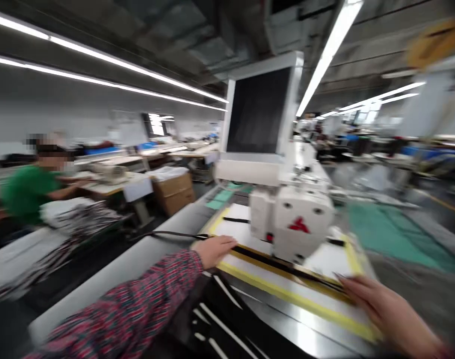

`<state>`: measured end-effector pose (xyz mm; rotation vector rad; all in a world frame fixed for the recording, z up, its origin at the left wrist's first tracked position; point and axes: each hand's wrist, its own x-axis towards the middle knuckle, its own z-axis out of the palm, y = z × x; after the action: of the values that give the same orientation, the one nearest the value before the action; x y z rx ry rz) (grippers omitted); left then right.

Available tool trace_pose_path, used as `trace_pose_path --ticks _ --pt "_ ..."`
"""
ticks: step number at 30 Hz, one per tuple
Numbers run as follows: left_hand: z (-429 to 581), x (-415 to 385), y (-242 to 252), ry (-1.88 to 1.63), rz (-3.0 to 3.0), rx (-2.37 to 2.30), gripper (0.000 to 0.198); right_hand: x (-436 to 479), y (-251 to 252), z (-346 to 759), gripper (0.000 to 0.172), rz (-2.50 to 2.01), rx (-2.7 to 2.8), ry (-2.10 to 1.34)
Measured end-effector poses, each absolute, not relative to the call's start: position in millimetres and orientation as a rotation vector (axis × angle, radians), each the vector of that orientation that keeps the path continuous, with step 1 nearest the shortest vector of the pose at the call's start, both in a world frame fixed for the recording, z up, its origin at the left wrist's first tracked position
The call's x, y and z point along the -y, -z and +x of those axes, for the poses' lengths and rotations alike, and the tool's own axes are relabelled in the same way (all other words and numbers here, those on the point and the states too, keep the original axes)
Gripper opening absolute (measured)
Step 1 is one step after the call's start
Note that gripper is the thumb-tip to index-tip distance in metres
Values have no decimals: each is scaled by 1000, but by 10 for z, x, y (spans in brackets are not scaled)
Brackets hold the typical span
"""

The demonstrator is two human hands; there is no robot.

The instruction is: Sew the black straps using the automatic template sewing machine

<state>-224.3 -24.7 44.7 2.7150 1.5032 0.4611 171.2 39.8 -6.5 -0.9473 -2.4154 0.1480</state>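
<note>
A flat sewing template (298, 299) with yellow-taped edges and a black strip across it lies under the white head of a sewing machine (292, 224). My left hand (214, 251), in a red-patterned sleeve, lies with closed fingers on the template's near left edge. My right hand (384, 309), blurred, has its fingertips on the template's right side. Whether either hand grips the template is hard to tell. Black fabric with white stripes (216, 319) hangs below the template's near edge.
A monitor (259, 109) stands behind the machine head. On the left, a person in a green shirt (29, 194) works beside a pile of striped fabric (77, 219) and a cardboard box (173, 192). A green mat (384, 239) lies on the right, with more workstations beyond.
</note>
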Motion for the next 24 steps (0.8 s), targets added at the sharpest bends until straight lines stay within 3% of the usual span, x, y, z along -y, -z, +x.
trace_pose_path --ticks 3,7,12,16,24 --pt "-1887 199 -461 -519 2705 -1243 36 -366 -84 1959 35 -1081 2538 -292" --pt "-1042 321 -523 -371 2685 -984 37 -543 -157 1849 29 -1119 2549 -353" --pt "-298 169 -320 -339 2709 -1234 53 -650 -119 1866 26 -1072 2534 -362" --pt "-205 -5 -91 -329 2720 -1357 47 -685 -76 1945 24 -1058 2586 -365" --pt "-231 -13 -67 -253 2833 -1291 42 -470 24 1926 22 -869 2787 125"
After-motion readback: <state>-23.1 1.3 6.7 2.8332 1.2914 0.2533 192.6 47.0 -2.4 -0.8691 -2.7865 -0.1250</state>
